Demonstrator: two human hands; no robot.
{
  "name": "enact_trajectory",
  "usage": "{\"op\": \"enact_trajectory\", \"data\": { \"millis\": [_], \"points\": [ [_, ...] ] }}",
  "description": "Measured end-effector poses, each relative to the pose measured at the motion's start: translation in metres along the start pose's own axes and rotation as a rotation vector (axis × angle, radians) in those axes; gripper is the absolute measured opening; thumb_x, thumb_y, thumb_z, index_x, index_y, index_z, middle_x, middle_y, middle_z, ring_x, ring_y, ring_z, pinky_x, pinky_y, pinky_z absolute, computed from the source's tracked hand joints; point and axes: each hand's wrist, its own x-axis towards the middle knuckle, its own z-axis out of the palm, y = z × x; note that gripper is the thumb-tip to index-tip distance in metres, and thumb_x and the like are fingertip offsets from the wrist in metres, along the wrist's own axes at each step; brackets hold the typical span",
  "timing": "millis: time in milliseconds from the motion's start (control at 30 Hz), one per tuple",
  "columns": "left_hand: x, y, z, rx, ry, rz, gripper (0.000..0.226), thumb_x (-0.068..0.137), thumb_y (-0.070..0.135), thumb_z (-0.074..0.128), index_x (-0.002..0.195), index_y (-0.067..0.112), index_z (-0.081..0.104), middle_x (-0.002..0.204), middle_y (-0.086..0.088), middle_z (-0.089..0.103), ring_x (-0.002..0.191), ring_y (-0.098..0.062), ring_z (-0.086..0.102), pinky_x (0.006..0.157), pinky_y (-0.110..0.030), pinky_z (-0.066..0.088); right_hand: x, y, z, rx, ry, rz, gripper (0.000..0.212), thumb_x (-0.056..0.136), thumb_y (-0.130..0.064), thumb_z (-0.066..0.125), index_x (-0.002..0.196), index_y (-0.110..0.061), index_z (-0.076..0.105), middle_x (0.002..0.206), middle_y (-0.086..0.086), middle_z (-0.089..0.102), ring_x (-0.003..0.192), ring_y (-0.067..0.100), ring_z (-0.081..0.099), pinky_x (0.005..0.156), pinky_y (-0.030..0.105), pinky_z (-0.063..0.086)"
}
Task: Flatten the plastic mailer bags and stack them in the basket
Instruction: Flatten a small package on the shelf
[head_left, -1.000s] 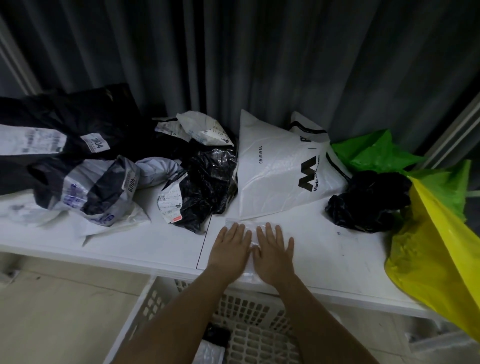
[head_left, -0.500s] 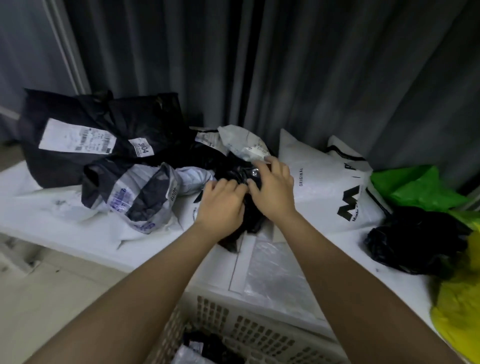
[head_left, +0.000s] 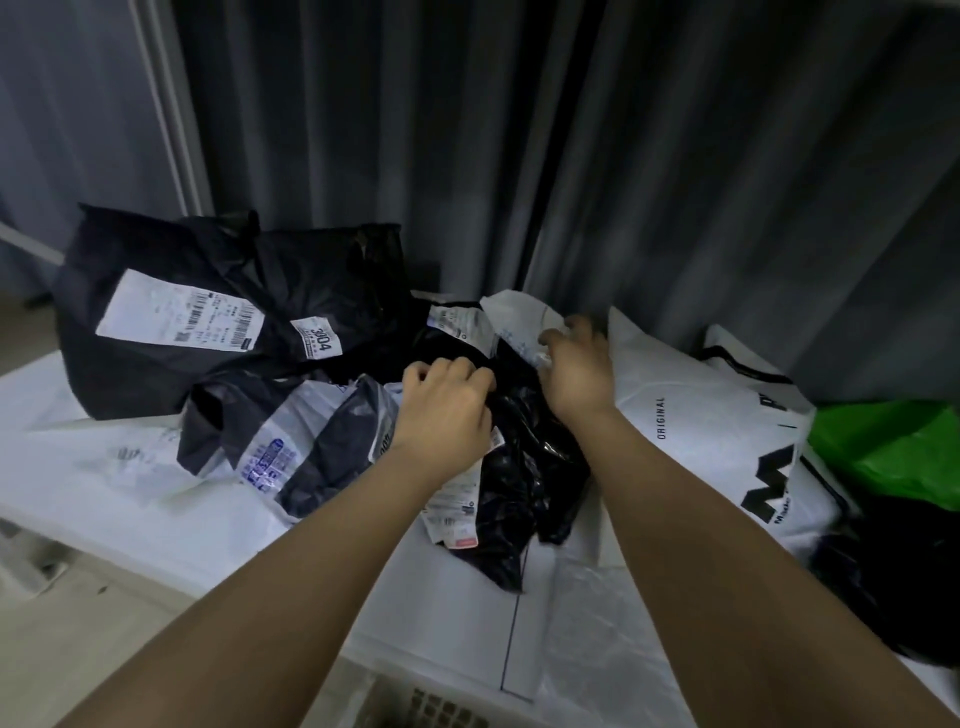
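Observation:
A crumpled glossy black mailer bag with white labels lies in the middle of the white table. My left hand grips its upper left part with curled fingers. My right hand holds its upper right edge, next to a white crumpled bag. A flattened clear bag lies on the table near the front edge. Only a strip of the white basket shows at the bottom edge.
A large black mailer with labels sits at the back left, a grey and white bag in front of it. A big white printed bag, a green bag and a black bag lie at the right. Grey curtains hang behind.
Both hands left the flattened clear bag and reached forward to the crumpled black mailer, then spread apart on it. The view shifted left and closer.

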Motion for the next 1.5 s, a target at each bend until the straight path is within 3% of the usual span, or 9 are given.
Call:
{"op": "enact_trajectory", "data": {
  "millis": [200, 467, 600, 700, 800, 900, 1067, 1333, 1500],
  "points": [
    [-0.009, 0.009, -0.018, -0.127, 0.053, -0.047, 0.041, 0.088, 0.016, 0.049, 0.129, 0.016, 0.051, 0.129, -0.006, 0.049, 0.120, -0.026, 0.042, 0.097, -0.038, 0.028, -0.027, 0.004, -0.040, 0.321, 0.246, -0.163, 0.055, 0.079, 0.001, 0.067, 0.132, -0.007, 0.053, 0.140, 0.021, 0.038, 0.126, 0.037, 0.040, 0.106, 0.040, 0.037],
    [-0.028, 0.074, -0.053, -0.220, 0.181, -0.026, 0.066, 0.073, 0.003, 0.060, 0.137, 0.001, 0.044, 0.141, -0.027, 0.037, 0.123, -0.046, 0.040, 0.093, -0.052, 0.042, -0.155, 0.053, -0.093, 0.341, 0.169, -0.185, 0.070, 0.082, -0.003, 0.064, 0.145, -0.018, 0.036, 0.133, 0.006, 0.040, 0.123, 0.021, 0.038, 0.103, 0.027, 0.035],
    [-0.049, 0.107, -0.053, -0.224, 0.004, -0.084, 0.061, 0.089, 0.016, 0.056, 0.145, 0.009, 0.031, 0.149, -0.019, 0.027, 0.129, -0.040, 0.035, 0.098, -0.048, 0.039, -0.217, 0.083, -0.104, 0.266, 0.150, -0.204, 0.072, 0.081, -0.002, 0.061, 0.145, -0.019, 0.034, 0.129, 0.008, 0.038, 0.120, 0.025, 0.039, 0.097, 0.029, 0.038],
    [-0.070, 0.126, -0.045, -0.282, -0.168, -0.121, 0.050, 0.096, 0.019, 0.046, 0.143, 0.014, 0.031, 0.140, -0.015, 0.037, 0.113, -0.039, 0.051, 0.083, -0.045, 0.044, -0.256, 0.105, -0.109, 0.212, 0.134, -0.212, 0.068, 0.080, -0.003, 0.061, 0.142, -0.019, 0.036, 0.130, 0.006, 0.035, 0.119, 0.027, 0.038, 0.091, 0.033, 0.041],
    [-0.093, 0.138, -0.037, -0.344, -0.275, -0.155, 0.039, 0.097, 0.013, 0.043, 0.136, 0.013, 0.039, 0.132, -0.016, 0.041, 0.105, -0.041, 0.054, 0.082, -0.044, 0.044, -0.286, 0.123, -0.109, 0.144, 0.098, -0.191, 0.058, 0.076, 0.000, 0.061, 0.129, -0.017, 0.045, 0.129, 0.013, 0.041, 0.115, 0.031, 0.040, 0.084, 0.039, 0.047],
    [-0.120, 0.149, -0.023, -0.401, -0.316, -0.175, 0.037, 0.098, 0.012, 0.044, 0.135, 0.011, 0.041, 0.133, -0.016, 0.038, 0.096, -0.041, 0.055, 0.079, -0.043, 0.044, -0.310, 0.138, -0.097, 0.021, 0.075, -0.155, 0.045, 0.072, -0.002, 0.066, 0.115, -0.010, 0.055, 0.123, 0.021, 0.051, 0.104, 0.041, 0.052, 0.083, 0.043, 0.050],
    [-0.148, 0.155, 0.003, -0.441, -0.368, -0.215, 0.040, 0.096, 0.007, 0.047, 0.136, 0.008, 0.040, 0.140, -0.017, 0.031, 0.098, -0.040, 0.055, 0.074, -0.036, 0.041, -0.328, 0.153, -0.070, -0.112, 0.028, -0.108, 0.052, 0.051, 0.000, 0.084, 0.097, -0.007, 0.062, 0.117, 0.022, 0.059, 0.099, 0.038, 0.058, 0.081, 0.041, 0.053],
    [-0.160, 0.143, 0.026, -0.372, -0.441, -0.204, 0.045, 0.093, -0.004, 0.046, 0.135, 0.012, 0.042, 0.138, -0.011, 0.032, 0.091, -0.023, 0.055, 0.072, -0.029, 0.039, -0.339, 0.162, -0.042, -0.004, 0.086, -0.091, 0.038, 0.055, 0.006, 0.084, 0.087, -0.005, 0.068, 0.118, 0.022, 0.063, 0.110, 0.030, 0.048, 0.079, 0.039, 0.055],
    [-0.159, 0.137, 0.035, -0.335, -0.484, -0.114, 0.056, 0.086, -0.013, 0.044, 0.136, 0.013, 0.042, 0.138, -0.009, 0.032, 0.103, -0.022, 0.061, 0.076, -0.038, 0.051, -0.348, 0.173, -0.027, 0.152, -0.028, -0.012, 0.032, 0.073, 0.011, 0.073, 0.099, -0.004, 0.066, 0.140, 0.021, 0.048, 0.123, 0.036, 0.053, 0.089, 0.044, 0.053]
  ]
}}
